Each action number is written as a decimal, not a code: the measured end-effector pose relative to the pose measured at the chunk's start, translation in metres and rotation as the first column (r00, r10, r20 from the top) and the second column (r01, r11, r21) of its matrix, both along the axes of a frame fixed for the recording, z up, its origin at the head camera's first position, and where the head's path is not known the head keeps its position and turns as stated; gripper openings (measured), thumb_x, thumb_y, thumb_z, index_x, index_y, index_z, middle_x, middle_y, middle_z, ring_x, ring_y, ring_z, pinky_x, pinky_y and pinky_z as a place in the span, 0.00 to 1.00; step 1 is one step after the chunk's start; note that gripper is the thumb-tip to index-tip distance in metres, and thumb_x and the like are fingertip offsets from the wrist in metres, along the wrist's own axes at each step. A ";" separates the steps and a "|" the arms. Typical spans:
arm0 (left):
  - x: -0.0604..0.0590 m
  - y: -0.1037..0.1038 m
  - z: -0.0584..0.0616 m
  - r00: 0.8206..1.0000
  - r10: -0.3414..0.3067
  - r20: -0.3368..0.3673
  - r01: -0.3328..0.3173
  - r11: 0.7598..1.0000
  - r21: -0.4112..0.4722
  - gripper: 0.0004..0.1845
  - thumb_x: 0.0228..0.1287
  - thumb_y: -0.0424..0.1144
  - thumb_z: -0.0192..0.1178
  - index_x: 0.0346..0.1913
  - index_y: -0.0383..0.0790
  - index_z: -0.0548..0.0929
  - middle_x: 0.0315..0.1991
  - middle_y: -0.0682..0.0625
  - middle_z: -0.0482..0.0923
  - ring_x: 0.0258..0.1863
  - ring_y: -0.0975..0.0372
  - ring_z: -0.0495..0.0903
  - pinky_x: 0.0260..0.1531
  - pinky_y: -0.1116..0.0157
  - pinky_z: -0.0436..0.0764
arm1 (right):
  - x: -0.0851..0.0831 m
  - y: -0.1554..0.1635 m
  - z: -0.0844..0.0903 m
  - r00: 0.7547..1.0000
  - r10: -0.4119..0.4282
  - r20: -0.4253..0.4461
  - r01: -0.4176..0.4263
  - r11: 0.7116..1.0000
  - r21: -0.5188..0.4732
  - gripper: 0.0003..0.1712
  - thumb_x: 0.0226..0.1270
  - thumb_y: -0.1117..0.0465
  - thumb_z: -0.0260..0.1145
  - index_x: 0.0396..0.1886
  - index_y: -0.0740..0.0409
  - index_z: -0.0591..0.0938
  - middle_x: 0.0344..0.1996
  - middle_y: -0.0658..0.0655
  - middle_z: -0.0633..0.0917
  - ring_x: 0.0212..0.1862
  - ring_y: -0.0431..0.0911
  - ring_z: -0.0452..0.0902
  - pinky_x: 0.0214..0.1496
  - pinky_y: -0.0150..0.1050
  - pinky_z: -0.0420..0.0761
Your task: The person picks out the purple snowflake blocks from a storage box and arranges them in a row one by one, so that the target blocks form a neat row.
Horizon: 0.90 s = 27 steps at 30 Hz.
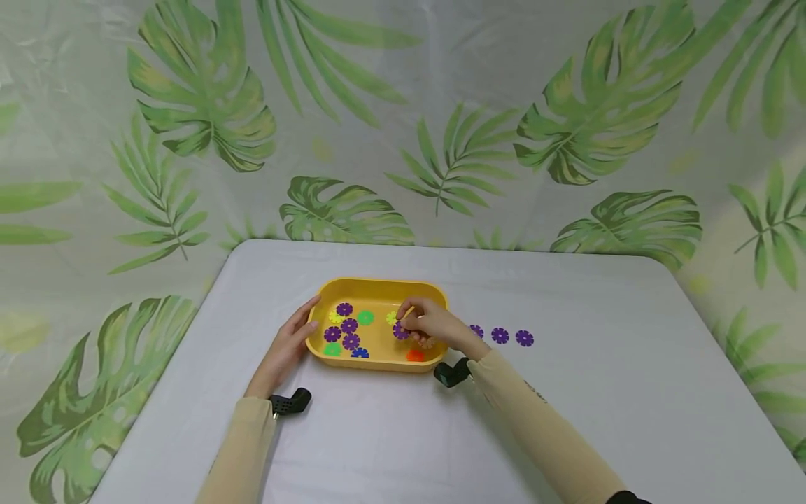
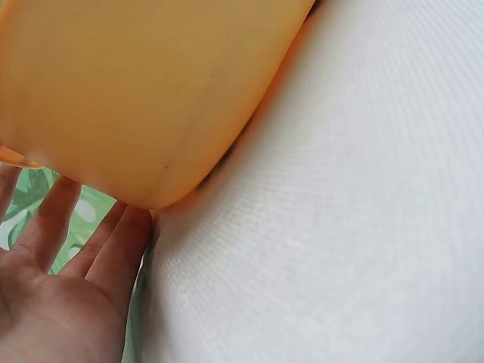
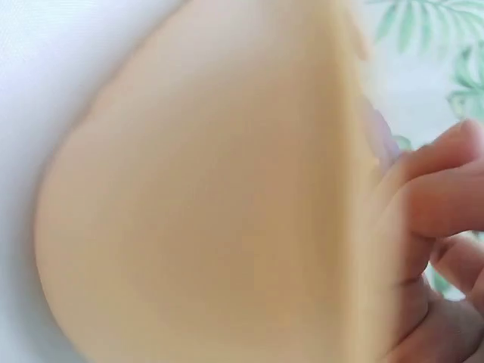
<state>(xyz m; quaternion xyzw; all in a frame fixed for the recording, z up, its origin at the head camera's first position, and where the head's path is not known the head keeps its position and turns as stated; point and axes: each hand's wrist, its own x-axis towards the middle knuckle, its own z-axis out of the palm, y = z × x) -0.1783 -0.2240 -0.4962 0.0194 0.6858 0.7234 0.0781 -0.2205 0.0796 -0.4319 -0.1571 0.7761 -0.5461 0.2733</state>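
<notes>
Nearest, two beige sleeves reach forward over the white table (image 1: pixel 598 392), each wrist carrying a small black camera mount. No brand, label or legible writing shows on any item; a dark mark on the right sleeve is too small to read.

Left hand (image 1: pixel 286 348): fingers straight and relaxed, laid against the left end wall of the yellow tray (image 1: pixel 378 285). The left wrist view confirms it, the fingers (image 2: pixel 113 249) touching the tray's rounded outer corner, nothing gripped.

Right hand (image 1: pixel 434 325): reaches into the tray from its right end, fingers curled, thumb and forefinger pinching a purple flower disc (image 1: pixel 400 331) just above the tray floor. The disc is round and notched, so no long axis applies; its tilt cannot be told. The right wrist view is blurred, showing only tray wall and curled fingers.

The tray lies with its long axis left to right, at mid-table. Inside lie more discs: purple, green, yellow, blue and one orange (image 1: pixel 415 355) at the near right corner.

Beyond the right wrist, three purple discs (image 1: pixel 500 335) lie flat in a row on the table, just right of the tray.

Farthest, a leaf-patterned backdrop (image 1: pixel 403 126) hangs behind the table.
</notes>
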 end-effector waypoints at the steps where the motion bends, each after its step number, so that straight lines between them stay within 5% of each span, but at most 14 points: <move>1: 0.000 0.000 0.000 1.000 0.001 0.002 -0.001 1.000 -0.004 0.28 0.75 0.38 0.48 0.75 0.48 0.57 0.76 0.53 0.44 0.74 0.58 0.44 0.69 0.55 0.53 | -0.001 0.005 0.002 1.000 0.003 -0.013 -0.003 1.000 -0.003 0.05 0.70 0.67 0.57 0.42 0.65 0.76 0.25 0.57 0.76 0.19 0.46 0.66 0.20 0.34 0.72; 10: -0.001 0.001 -0.001 1.000 -0.009 0.012 0.009 1.000 -0.006 0.28 0.75 0.39 0.48 0.75 0.49 0.56 0.76 0.54 0.44 0.73 0.59 0.43 0.69 0.56 0.53 | -0.005 0.082 0.012 0.990 -0.115 -0.082 0.118 0.993 0.032 0.13 0.72 0.63 0.57 0.48 0.69 0.75 0.34 0.61 0.78 0.25 0.46 0.73 0.29 0.37 0.81; 20: 0.002 0.002 0.002 1.000 -0.013 0.013 0.013 1.000 -0.026 0.28 0.75 0.40 0.47 0.75 0.49 0.56 0.76 0.53 0.44 0.73 0.57 0.44 0.69 0.55 0.54 | 0.009 0.212 -0.021 0.953 -0.293 -0.084 0.299 0.951 0.074 0.19 0.73 0.61 0.56 0.52 0.75 0.72 0.29 0.56 0.77 0.27 0.42 0.74 0.30 0.37 0.79; 27: 0.001 0.002 0.005 1.000 -0.019 0.008 0.019 0.999 -0.035 0.28 0.76 0.39 0.47 0.75 0.48 0.56 0.76 0.53 0.43 0.74 0.56 0.43 0.69 0.54 0.53 | 0.020 0.252 -0.039 0.928 -0.365 -0.068 0.371 0.922 0.110 0.19 0.74 0.65 0.53 0.54 0.79 0.70 0.32 0.56 0.79 0.27 0.40 0.76 0.31 0.34 0.80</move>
